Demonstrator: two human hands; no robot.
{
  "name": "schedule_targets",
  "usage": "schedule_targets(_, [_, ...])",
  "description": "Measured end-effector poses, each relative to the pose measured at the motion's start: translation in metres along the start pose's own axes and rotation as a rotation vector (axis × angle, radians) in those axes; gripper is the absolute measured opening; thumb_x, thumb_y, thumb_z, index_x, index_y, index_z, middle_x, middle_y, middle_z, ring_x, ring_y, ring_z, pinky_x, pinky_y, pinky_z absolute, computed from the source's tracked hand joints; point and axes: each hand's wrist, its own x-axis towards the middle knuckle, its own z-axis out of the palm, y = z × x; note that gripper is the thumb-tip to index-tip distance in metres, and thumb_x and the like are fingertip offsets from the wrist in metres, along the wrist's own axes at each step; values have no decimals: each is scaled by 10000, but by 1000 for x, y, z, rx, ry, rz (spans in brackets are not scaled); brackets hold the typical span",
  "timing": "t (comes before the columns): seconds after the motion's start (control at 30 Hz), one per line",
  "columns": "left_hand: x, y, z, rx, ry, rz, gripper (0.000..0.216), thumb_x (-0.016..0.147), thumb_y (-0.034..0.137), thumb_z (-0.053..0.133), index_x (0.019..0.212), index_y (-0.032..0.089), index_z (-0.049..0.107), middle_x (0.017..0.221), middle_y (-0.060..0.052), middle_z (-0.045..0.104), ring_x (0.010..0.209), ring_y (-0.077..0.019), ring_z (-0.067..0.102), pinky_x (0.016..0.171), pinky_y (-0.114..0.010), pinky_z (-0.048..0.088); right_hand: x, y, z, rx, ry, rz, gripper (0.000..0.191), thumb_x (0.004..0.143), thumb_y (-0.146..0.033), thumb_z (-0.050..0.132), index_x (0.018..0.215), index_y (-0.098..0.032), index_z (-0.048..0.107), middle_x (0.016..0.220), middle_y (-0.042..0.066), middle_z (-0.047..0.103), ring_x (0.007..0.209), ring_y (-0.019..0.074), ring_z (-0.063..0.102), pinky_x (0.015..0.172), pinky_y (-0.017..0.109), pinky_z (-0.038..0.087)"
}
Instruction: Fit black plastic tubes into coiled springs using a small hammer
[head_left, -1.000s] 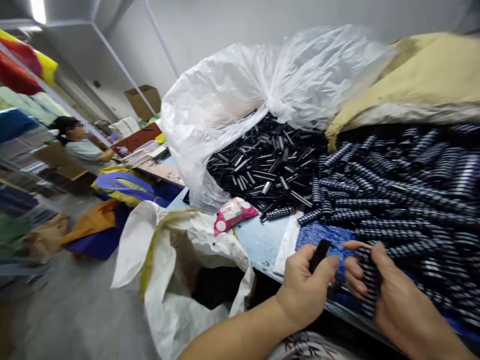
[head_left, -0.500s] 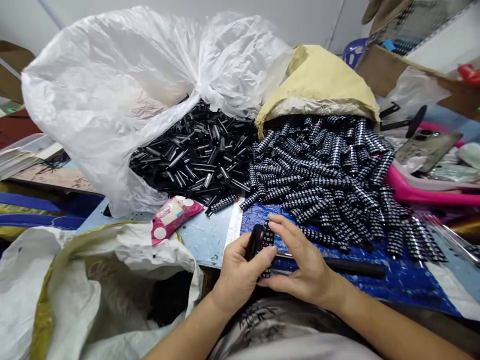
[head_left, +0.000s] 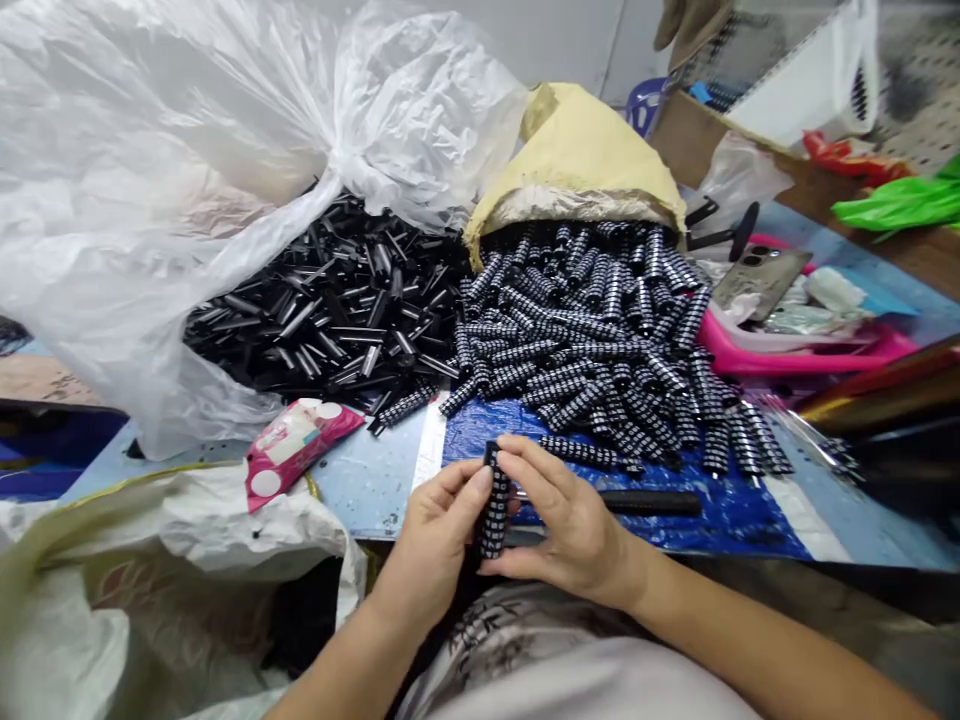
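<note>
Blue plastic sheeting (head_left: 466, 432) lies beneath a heap of black, white-checked cylinders (head_left: 592, 350), probably shielding the light-blue table (head_left: 379, 478). Left hand (head_left: 435, 525) pinches a single black, white-checked cylinder (head_left: 494, 515) roughly upright near the table's front edge; right hand (head_left: 581, 535) grasps its ends, presumably for steadiness.

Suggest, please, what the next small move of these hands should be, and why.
Perhaps press the ends of the black cylinder with white checks gently inward with the right hand, since that hand already spans its top and bottom while the left hand steadies its side.
</note>
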Motion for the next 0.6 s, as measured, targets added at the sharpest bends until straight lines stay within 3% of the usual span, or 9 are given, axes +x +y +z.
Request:
schedule_targets(0.13, [6, 8, -9, -21, -43, -158, 322, 775, 430, 799, 938, 186, 665, 819, -29, 708, 696, -154, 653, 680, -270, 527, -3, 2, -3, -22, -9, 5, 1064, 828, -614, 703, 1592, -136, 139, 1436, 228, 511, 1403, 317, 454, 1130, 487, 455])
schedule_targets(0.2, [15, 6, -16, 99, 10, -70, 325, 767, 437, 796, 937, 197, 657, 799, -9, 697, 669, -148, 637, 661, -271, 519, -13, 7, -12, -66, -51, 21, 1037, 838, -644, 671, 1581, -120, 173, 1429, 222, 523, 1408, 322, 444, 1135, 503, 438])
schedule_targets(0.27, [26, 3, -25, 357, 94, 153, 278, 795, 415, 763, 938, 196, 671, 809, -3, 691, 714, -152, 628, 701, -272, 507, -29, 13, -25, -170, -117, 88, 776, 913, -515, 659, 1513, -133, 348, 1373, 191, 581, 1345, 312, 506, 1101, 496, 456])
schedule_targets(0.33, [35, 2, -34, 688, 155, 353, 214, 838, 375, 708, 957, 198, 693, 861, -16, 704, 788, -171, 630, 770, -288, 490, -48, 20, -37, -319, -175, 191, 377, 973, -307, 606, 1323, -173, 564, 1199, 135, 676, 1151, 274, 622, 989, 452, 510])
schedule_targets(0.4, [42, 2, -41, 989, 168, 432, 173, 859, 332, 669, 972, 207, 712, 917, -38, 719, 858, -201, 635, 827, -317, 470, -63, 26, -45, -422, -215, 251, 180, 987, -236, 559, 1130, -180, 654, 1021, 103, 703, 940, 244, 656, 843, 404, 528])
schedule_targets(0.5, [50, 7, -47, 1284, 124, 385, 156, 821, 310, 695, 929, 207, 736, 899, -53, 703, 878, -228, 619, 817, -334, 444, -66, 26, -49, -443, -206, 241, 147, 998, -227, 530, 1051, -168, 654, 918, 86, 687, 811, 220, 645, 747, 362, 513])
schedule_targets(0.6, [58, 13, -51, 1305, 31, 218, 225, 750, 385, 759, 874, 199, 740, 774, -8, 644, 734, -186, 568, 673, -290, 402, -49, 22, -49, -344, -90, 249, 169, 996, -184, 508, 1114, -188, 629, 889, 59, 674, 776, 190, 650, 727, 317, 519])
